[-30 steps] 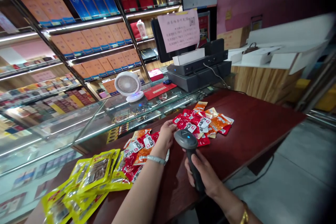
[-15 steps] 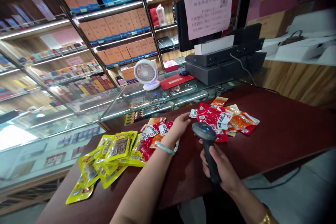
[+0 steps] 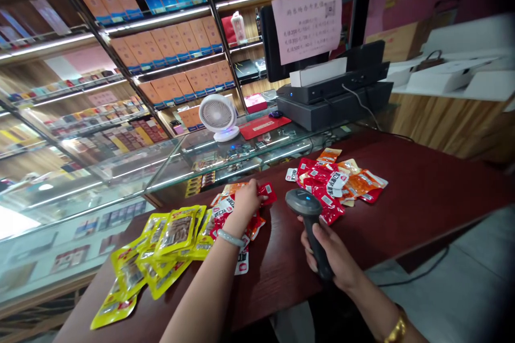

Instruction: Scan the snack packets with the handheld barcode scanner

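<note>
My left hand [image 3: 246,202], a pale bangle at its wrist, is closed on a red snack packet [image 3: 268,192] that sticks out to the right of the fingers. Beneath it lies a loose heap of red and orange packets [image 3: 223,206], partly hidden by the hand and forearm. In my right hand [image 3: 328,249] is a black handheld barcode scanner [image 3: 304,203], gripped by its handle with the head toward the left. Past the scanner, a second pile of red and orange packets [image 3: 336,183] lies on the brown tabletop. Yellow snack packets [image 3: 176,230] are heaped at the left.
Behind the brown table [image 3: 426,187] runs a glass display counter [image 3: 161,171]. On it stand a white fan [image 3: 218,115], a red mat [image 3: 261,127] and a black register [image 3: 322,104] with a pink paper sign [image 3: 308,24]. Shelves of boxes line the back.
My left hand has moved left and back from the right pile to the middle heap, with a red packet now in its fingers. The right hand still holds the scanner. The view has shifted slightly.
</note>
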Demonstrator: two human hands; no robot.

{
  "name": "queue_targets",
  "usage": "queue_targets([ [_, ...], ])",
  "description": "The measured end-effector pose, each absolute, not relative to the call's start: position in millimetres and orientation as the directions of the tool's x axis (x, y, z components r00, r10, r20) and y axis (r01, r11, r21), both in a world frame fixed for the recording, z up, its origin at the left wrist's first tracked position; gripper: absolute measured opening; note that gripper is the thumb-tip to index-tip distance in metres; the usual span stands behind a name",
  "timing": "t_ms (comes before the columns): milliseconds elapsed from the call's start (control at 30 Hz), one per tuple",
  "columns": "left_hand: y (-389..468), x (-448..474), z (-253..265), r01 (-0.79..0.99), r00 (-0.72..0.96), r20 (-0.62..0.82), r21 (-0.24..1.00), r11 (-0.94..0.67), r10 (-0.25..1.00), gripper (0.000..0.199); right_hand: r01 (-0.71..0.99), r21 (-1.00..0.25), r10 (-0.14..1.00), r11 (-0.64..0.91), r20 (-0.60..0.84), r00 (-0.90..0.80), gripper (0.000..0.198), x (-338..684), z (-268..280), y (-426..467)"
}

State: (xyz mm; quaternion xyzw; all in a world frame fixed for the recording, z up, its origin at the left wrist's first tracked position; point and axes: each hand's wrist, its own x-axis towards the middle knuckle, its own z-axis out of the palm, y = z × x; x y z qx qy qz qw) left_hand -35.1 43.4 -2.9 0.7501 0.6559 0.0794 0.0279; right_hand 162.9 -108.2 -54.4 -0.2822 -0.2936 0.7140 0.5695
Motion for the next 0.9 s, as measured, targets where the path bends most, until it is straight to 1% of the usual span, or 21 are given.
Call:
queue_targets([
  [67, 38.1, -29.3, 0.5, 0.959, 0.153, 0.077, 0.23, -0.167, 0.985, 0.038, -0.647, -0.74, 0.978, -0.185, -0.076, -0.193, 0.047, 162.8, -55.3, -107.4],
  [133, 32.0, -22.7, 4.4, 0.937, 0.188, 0.097, 0.281, -0.209, 0.977, 0.036, -0.643, -0.742, 0.978, -0.189, -0.083, -0.192, 0.047, 162.7, -55.2, -106.7],
  [267, 21.1, -10.8, 9.7, 0.922, 0.226, 0.096, 0.299, -0.245, 0.969, 0.031, -0.631, -0.753, 0.98, -0.185, -0.09, -0.18, 0.047, 162.6, -52.7, -107.2],
  [333, 17.9, -8.3, 9.8, 0.919, 0.247, 0.097, 0.291, -0.265, 0.964, 0.032, -0.63, -0.755, 0.98, -0.182, -0.089, -0.177, 0.047, 162.6, -52.1, -107.9],
  [400, 17.0, -8.9, 7.6, 0.904, 0.265, 0.117, 0.316, -0.288, 0.957, 0.035, -0.631, -0.755, 0.98, -0.18, -0.085, -0.178, 0.045, 162.6, -52.6, -108.4],
  [467, 18.7, -10.9, 2.7, 0.867, 0.249, 0.145, 0.406, -0.287, 0.957, 0.033, -0.628, -0.758, 0.981, -0.174, -0.078, -0.178, 0.043, 162.6, -53.7, -108.7],
  [500, 20.7, -11.4, -0.8, 0.834, 0.225, 0.157, 0.479, -0.273, 0.962, 0.031, -0.627, -0.76, 0.982, -0.171, -0.076, -0.175, 0.042, 162.5, -54.2, -108.7],
  [567, 26.9, -9.8, -9.2, 0.714, 0.14, 0.151, 0.669, -0.206, 0.979, 0.027, -0.626, -0.762, 0.983, -0.167, -0.077, -0.168, 0.043, 162.3, -54.8, -108.4],
  [600, 30.9, -6.9, -13.8, 0.616, 0.092, 0.13, 0.772, -0.159, 0.987, 0.025, -0.628, -0.76, 0.983, -0.167, -0.08, -0.165, 0.044, 162.1, -54.9, -108.2],
  [667, 39.9, 3.6, -22.7, 0.352, 0.032, 0.052, 0.934, -0.06, 0.998, 0.023, -0.632, -0.756, 0.983, -0.171, -0.088, -0.16, 0.047, 161.6, -55.0, -107.6],
  [700, 44.4, 10.9, -26.5, 0.213, 0.029, 0.006, 0.977, -0.012, 1.0, 0.023, -0.636, -0.752, 0.983, -0.173, -0.09, -0.161, 0.048, 161.3, -55.1, -107.2],
  [767, 52.0, 27.8, -32.2, -0.002, 0.056, -0.061, 0.998, 0.061, 0.997, 0.029, -0.645, -0.744, 0.983, -0.174, -0.089, -0.162, 0.049, 160.8, -55.5, -106.7],
  [800, 54.8, 36.5, -34.1, -0.063, 0.078, -0.072, 0.995, 0.078, 0.994, 0.033, -0.649, -0.741, 0.983, -0.171, -0.085, -0.162, 0.05, 160.7, -55.7, -106.5],
  [833, 56.7, 44.8, -35.4, -0.093, 0.107, -0.07, 0.992, 0.08, 0.992, 0.036, -0.651, -0.74, 0.983, -0.168, -0.08, -0.163, 0.05, 160.6, -55.8, -106.5],
  [900, 58.1, 58.6, -37.4, -0.08, 0.175, -0.048, 0.995, 0.063, 0.983, 0.043, -0.651, -0.741, 0.984, -0.163, -0.075, -0.161, 0.051, 160.9, -55.6, -106.6],
])
